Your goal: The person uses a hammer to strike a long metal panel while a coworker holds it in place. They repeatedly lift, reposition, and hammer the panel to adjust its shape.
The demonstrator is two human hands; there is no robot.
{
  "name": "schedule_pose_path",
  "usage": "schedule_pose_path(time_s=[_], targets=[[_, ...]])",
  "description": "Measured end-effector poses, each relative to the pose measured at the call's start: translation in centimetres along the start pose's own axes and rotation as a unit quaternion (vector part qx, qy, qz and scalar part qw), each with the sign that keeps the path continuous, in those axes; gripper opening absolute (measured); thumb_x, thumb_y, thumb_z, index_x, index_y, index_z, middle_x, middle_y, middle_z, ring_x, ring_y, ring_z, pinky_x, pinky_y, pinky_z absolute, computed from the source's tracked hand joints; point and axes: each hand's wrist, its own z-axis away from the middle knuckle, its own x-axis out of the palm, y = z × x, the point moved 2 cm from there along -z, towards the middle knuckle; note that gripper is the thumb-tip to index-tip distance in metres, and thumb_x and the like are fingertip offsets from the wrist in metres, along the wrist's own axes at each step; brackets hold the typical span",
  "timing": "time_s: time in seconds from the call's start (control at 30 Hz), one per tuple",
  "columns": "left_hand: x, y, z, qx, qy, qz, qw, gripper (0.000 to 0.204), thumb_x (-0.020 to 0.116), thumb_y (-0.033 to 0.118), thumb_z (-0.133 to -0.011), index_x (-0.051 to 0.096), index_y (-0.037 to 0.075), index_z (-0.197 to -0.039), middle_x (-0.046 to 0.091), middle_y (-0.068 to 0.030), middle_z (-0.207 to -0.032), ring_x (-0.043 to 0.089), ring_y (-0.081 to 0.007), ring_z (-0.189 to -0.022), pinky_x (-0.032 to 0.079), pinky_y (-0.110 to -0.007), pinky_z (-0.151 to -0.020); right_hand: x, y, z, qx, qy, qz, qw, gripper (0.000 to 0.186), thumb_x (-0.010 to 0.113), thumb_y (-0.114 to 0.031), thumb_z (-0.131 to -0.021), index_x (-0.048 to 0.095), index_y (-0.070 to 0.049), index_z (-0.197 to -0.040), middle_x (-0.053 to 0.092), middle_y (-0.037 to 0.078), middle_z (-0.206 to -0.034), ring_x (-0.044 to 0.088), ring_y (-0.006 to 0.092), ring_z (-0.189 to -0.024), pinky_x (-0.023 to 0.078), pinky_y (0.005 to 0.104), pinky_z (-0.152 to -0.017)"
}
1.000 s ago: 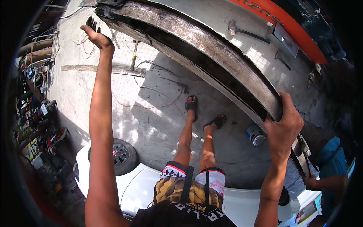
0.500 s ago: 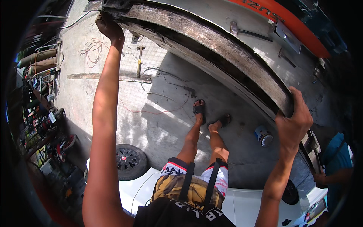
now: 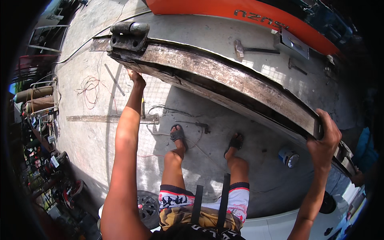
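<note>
A long, rusty metal panel (image 3: 224,74) with a channel-shaped edge is raised in front of me, running from upper left to right. A dark metal hinge (image 3: 129,37) is fixed at its left end. My left hand (image 3: 137,77) holds the panel's underside near the hinge, its fingers partly hidden by the metal. At the other end, my right hand (image 3: 326,134) grips the corner, fingers over the top and thumb beneath. Close to my right wrist, another person's hand (image 3: 357,179) touches a metal piece at the far right.
On the concrete floor lie a sledgehammer (image 3: 240,51), a small hammer (image 3: 298,67), a flat metal bar (image 3: 92,119), cables and a can (image 3: 289,157). An orange panel (image 3: 216,8) stands beyond. Gas cylinders (image 3: 38,105) are at left. A wheel (image 3: 149,208) and white car body (image 3: 272,224) are near me.
The panel's left end has come down and into fuller view, showing the hinge. My left hand has shifted lower and right along the underside; my right hand moved slightly down-right. My feet are wider apart.
</note>
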Motion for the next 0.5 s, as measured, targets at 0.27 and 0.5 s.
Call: schedule_pose_path(time_s=[0.27, 0.5], targets=[[-1.5, -5.0, -3.8, -0.027, -0.002, -0.019, 0.999, 0.071, 0.047, 0.062, -0.104, 0.045, 0.015, -0.158, 0.045, -0.0116, -0.162, 0.045, -0.0346, -0.146, 0.034, -0.051, -0.122, 1.6, 0.1, 0.2, -0.007, -0.004, 0.004, 1.000, 0.060, 0.071, 0.011, -0.055, 0.068, 0.006, -0.115, 0.074, 0.018, -0.105, 0.077, 0.0306, -0.098, 0.058, 0.0343, -0.090], [-6.4, -3.3, -0.4, 0.111, -0.045, -0.370, 0.921, 0.072, 0.048, 0.063, -0.103, 0.045, 0.015, -0.157, 0.046, -0.0116, -0.161, 0.045, -0.0344, -0.146, 0.034, -0.050, -0.121, 2.0, 0.0, 0.7, 0.014, 0.022, -0.008, 1.000, 0.053, 0.077, 0.003, -0.056, 0.072, -0.004, -0.108, 0.077, 0.013, -0.099, 0.076, 0.0322, -0.090, 0.060, 0.0373, -0.079]])
